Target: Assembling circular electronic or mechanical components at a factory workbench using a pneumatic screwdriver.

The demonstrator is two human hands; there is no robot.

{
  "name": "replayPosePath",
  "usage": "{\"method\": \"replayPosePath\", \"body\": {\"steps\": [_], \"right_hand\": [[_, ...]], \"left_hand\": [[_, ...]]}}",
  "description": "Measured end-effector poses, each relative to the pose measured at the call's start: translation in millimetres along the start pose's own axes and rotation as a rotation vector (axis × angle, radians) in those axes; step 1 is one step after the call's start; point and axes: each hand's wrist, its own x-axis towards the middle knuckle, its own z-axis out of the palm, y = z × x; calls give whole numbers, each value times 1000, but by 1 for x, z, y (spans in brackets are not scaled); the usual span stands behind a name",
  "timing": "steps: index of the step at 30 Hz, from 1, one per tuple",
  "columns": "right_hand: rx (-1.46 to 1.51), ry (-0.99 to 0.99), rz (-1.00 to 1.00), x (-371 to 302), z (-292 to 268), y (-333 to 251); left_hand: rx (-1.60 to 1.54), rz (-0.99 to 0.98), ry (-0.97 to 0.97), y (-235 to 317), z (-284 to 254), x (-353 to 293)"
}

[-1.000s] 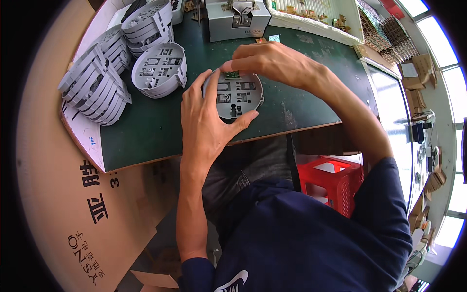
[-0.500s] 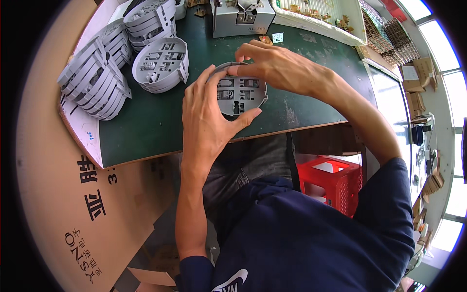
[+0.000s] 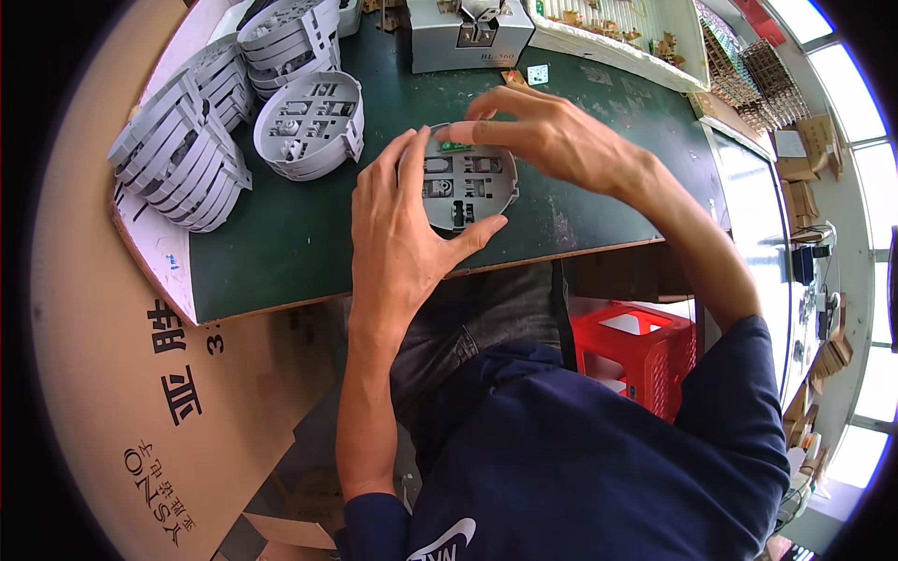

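Two bare hands are closed around one round grey plastic housing point(image 3: 465, 187), which is kept flat near the front edge of the green tabletop point(image 3: 281, 243). The left hand point(image 3: 404, 229) is wrapped on the housing's left rim, fingers spread upward along the edge and the thumb hooked under the lower rim; its grip is shut on the part. The right hand point(image 3: 547, 140) is curled over the upper rim, where a small green circuit board point(image 3: 456, 145) is pressed or pinched under the fingertips; whether the board is already seated cannot be told.

The housing is judged to be light and stiff, a thin moulded shell with ribs, pockets and clips on its inner face. These small features are likely to be brittle, so force is better put on the outer rim, as is done here, than on the inner walls. The smooth plastic may slide on the mat unless it is steadied from the side. The green board is judged fragile and is best taken by its edges.

More housings of the same kind are lying to the left: one single housing point(image 3: 311, 126) face up, and fanned stacks point(image 3: 178, 154) behind it. A grey boxy machine point(image 3: 468, 33) is standing at the far edge, and a red crate point(image 3: 636, 351) is seen below the tabletop.
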Motion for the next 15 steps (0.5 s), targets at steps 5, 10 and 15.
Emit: {"method": "replayPosePath", "body": {"steps": [5, 10, 15], "right_hand": [[-75, -281, -72, 25, -12, 3], [-255, -327, -271, 38, -11, 16], [-269, -277, -363, 41, -9, 17]], "left_hand": [[-66, -17, -4, -2, -2, 0], [-72, -16, 7, 0, -3, 0], [-62, -48, 2, -1, -3, -1]]}}
